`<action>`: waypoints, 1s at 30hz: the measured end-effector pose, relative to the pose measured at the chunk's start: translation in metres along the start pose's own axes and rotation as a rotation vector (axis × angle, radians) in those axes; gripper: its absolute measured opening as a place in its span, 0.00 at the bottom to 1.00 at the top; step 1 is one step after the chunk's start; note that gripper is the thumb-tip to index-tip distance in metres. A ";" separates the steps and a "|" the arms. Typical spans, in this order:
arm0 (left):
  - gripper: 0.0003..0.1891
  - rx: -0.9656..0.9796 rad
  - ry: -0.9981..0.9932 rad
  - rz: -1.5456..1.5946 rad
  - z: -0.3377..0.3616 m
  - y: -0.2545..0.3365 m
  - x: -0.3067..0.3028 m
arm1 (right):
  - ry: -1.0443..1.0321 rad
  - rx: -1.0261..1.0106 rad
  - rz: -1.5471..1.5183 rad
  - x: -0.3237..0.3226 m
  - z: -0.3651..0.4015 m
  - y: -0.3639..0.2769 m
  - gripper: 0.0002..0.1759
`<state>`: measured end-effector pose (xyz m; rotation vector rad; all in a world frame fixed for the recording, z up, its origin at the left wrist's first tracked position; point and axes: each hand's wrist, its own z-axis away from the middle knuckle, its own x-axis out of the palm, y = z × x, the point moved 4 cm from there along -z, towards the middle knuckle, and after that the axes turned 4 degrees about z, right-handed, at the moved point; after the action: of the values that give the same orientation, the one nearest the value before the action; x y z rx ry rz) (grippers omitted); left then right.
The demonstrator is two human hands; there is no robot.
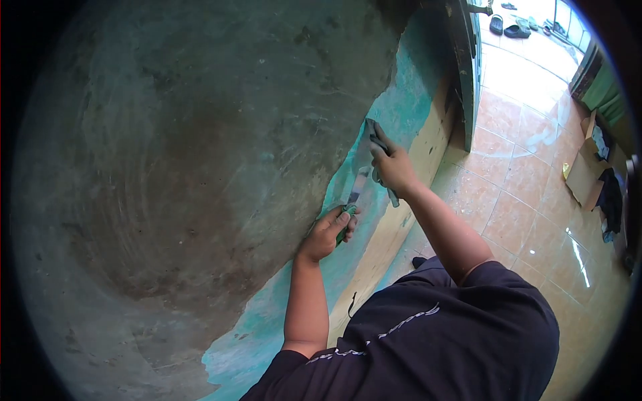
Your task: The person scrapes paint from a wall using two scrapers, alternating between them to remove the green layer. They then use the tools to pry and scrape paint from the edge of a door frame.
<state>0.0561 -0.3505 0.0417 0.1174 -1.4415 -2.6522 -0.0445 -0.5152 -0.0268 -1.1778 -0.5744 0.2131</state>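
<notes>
The left hand [328, 234] is wrapped round a green-handled scraper [359, 187], blade pointing up toward the right hand [396, 168], which grips a grey tool [371, 130] over the turquoise paint [409, 97] behind both hands. Both tools seem light and stiff, best held by their handles.

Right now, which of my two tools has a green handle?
The lower tool, in your left hand; the upper tool, in your right hand, looks grey and dark.

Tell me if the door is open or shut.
Open: the door stands nearly edge-on to the camera, and beside it the tiled floor runs on into bright light, where footwear lies.
</notes>
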 end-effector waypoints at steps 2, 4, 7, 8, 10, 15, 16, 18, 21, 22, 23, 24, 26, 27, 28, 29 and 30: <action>0.22 0.015 -0.012 -0.007 -0.005 -0.006 -0.002 | 0.045 -0.037 -0.004 -0.005 -0.007 -0.002 0.30; 0.21 0.043 -0.027 0.070 -0.003 -0.001 0.001 | 0.143 -0.059 0.012 -0.015 -0.018 -0.015 0.32; 0.21 0.096 -0.060 0.124 -0.001 -0.002 0.001 | 0.116 -0.076 0.077 -0.015 -0.014 -0.020 0.32; 0.21 0.119 -0.068 0.132 -0.001 -0.002 0.000 | 0.105 -0.104 0.122 -0.012 -0.013 -0.018 0.32; 0.21 0.134 -0.083 0.152 -0.004 -0.003 -0.002 | 0.119 -0.156 0.121 -0.007 -0.010 -0.014 0.31; 0.22 0.134 -0.065 0.146 -0.003 -0.001 0.001 | 0.190 -0.006 0.036 -0.013 -0.023 -0.018 0.31; 0.22 0.136 -0.071 0.148 -0.003 -0.004 -0.001 | 0.202 -0.077 0.070 -0.010 -0.024 -0.013 0.30; 0.22 0.140 -0.079 0.146 -0.005 -0.005 -0.002 | 0.222 -0.210 0.148 -0.004 -0.017 -0.005 0.29; 0.22 0.131 -0.068 0.130 -0.005 -0.004 0.000 | 0.234 -0.162 0.063 -0.009 -0.023 0.001 0.29; 0.22 0.121 -0.057 0.129 -0.006 -0.003 0.000 | 0.236 -0.141 0.034 -0.010 -0.024 0.003 0.29; 0.22 0.111 -0.045 0.125 -0.004 -0.004 0.000 | 0.217 -0.034 -0.004 -0.015 -0.021 -0.008 0.30; 0.22 0.107 -0.040 0.127 -0.004 -0.005 0.000 | 0.206 -0.045 0.017 -0.014 -0.021 -0.009 0.30; 0.22 0.108 -0.035 0.126 -0.005 -0.005 0.000 | 0.190 -0.076 0.059 -0.012 -0.024 -0.012 0.30; 0.22 0.109 -0.036 0.130 -0.005 -0.004 0.001 | 0.157 -0.073 0.075 -0.009 -0.020 -0.010 0.30; 0.22 0.111 -0.038 0.136 -0.006 -0.004 0.001 | 0.187 -0.165 0.134 -0.008 -0.021 -0.005 0.30; 0.22 0.109 -0.038 0.142 -0.006 -0.003 0.002 | 0.215 -0.253 0.193 -0.005 -0.019 -0.004 0.31; 0.22 0.113 -0.040 0.139 -0.007 -0.003 0.001 | 0.213 -0.227 0.212 -0.008 -0.020 -0.001 0.31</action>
<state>0.0553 -0.3550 0.0353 -0.0249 -1.5513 -2.4770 -0.0410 -0.5358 -0.0334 -1.4631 -0.2907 0.2027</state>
